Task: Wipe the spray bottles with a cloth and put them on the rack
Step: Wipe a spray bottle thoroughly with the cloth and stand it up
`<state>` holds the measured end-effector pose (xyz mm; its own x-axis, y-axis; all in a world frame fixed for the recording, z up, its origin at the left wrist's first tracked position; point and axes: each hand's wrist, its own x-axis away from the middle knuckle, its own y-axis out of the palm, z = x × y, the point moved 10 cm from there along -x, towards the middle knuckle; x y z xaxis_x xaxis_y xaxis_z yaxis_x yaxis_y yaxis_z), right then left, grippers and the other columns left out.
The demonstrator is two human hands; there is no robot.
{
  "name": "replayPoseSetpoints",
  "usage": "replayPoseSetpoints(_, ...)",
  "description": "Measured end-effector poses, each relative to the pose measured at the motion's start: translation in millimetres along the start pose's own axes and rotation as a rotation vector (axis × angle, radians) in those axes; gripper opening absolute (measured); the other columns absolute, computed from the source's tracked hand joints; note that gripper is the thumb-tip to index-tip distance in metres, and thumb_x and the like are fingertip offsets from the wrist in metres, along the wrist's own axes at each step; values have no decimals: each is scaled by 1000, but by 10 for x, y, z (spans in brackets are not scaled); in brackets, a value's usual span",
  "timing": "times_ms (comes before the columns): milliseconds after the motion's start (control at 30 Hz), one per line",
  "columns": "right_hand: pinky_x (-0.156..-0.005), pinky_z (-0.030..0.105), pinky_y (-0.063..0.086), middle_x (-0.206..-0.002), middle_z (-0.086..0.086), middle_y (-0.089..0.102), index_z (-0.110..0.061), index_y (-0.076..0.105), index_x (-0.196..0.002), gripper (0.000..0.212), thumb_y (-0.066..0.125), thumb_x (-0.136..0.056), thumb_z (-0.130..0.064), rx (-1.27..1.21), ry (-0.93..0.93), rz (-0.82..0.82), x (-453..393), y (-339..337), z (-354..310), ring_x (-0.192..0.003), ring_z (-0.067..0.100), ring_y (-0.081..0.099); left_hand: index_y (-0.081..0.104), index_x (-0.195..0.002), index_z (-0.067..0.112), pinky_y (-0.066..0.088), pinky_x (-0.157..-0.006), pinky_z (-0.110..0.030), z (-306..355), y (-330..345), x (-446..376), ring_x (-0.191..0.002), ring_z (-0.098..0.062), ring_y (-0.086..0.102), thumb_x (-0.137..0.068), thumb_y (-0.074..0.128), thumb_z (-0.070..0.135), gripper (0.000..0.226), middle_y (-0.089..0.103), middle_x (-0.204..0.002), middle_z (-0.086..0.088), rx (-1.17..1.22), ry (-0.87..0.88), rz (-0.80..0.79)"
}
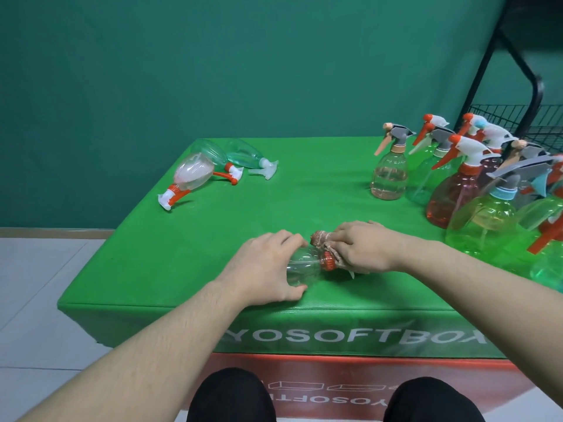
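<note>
A clear spray bottle (304,268) with an orange collar lies on its side near the front edge of the green table (274,202). My left hand (268,266) grips its body. My right hand (362,249) presses a brownish cloth (327,243) around the bottle's spray head, which the cloth and fingers hide. The black wire rack (530,123) stands at the far right behind the table.
Three bottles (195,173) lie on their sides at the table's far left. Several upright bottles, pink, red and green (475,190), crowd the right side. Pale floor lies to the left, and my dark-clad knees show below the table front.
</note>
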<state>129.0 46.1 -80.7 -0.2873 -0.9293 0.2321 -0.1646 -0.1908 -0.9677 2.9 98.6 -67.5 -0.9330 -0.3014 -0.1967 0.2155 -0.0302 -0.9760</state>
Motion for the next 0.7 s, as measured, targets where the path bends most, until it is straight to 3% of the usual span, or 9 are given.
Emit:
replayPoseSetpoints(133,-116,44,33,-150,3,49,-21,52,-146,44,31,-109,-35,-13,-38,46,-32,2,-8,-139,24,42,42,-146,29,40,-111,-30,-8,3,-8,-125,-12,50,-82,69,61,76,52,-142,9,12,-2,8)
replayPoseSetpoints(267,-118,43,31,-152,4,48,-24,46,-150,47,29,-110,-39,-70,-52,40,-148,35,-17,-142,23,40,43,-145,28,43,-109,-32,-24,5,-36,-123,-13,52,-81,68,62,76,54,-139,8,4,-9,14)
replayPoseSetpoints(433,-115,27,29,-156,6,46,-24,41,-153,46,27,-111,-34,-214,-43,69,-223,-3,-67,-143,23,41,43,-145,27,43,-109,-33,-24,21,-43,-123,-14,53,-81,68,63,77,54,-139,8,-7,-14,0)
replayPoseSetpoints(567,-103,30,42,-132,10,65,-16,60,-131,39,32,-111,-34,-359,-32,170,-195,-63,49,-118,27,58,44,-142,29,45,-107,-33,-52,17,-49,-119,-13,54,-80,71,62,76,55,-136,8,10,-28,-14)
replayPoseSetpoints(700,-88,35,46,-100,10,67,-13,58,-105,33,32,-110,-33,-407,-44,236,-81,-142,185,-94,29,60,42,-145,31,43,-109,-31,-86,18,-27,-123,-13,52,-80,72,61,78,52,-141,9,48,-47,-27)
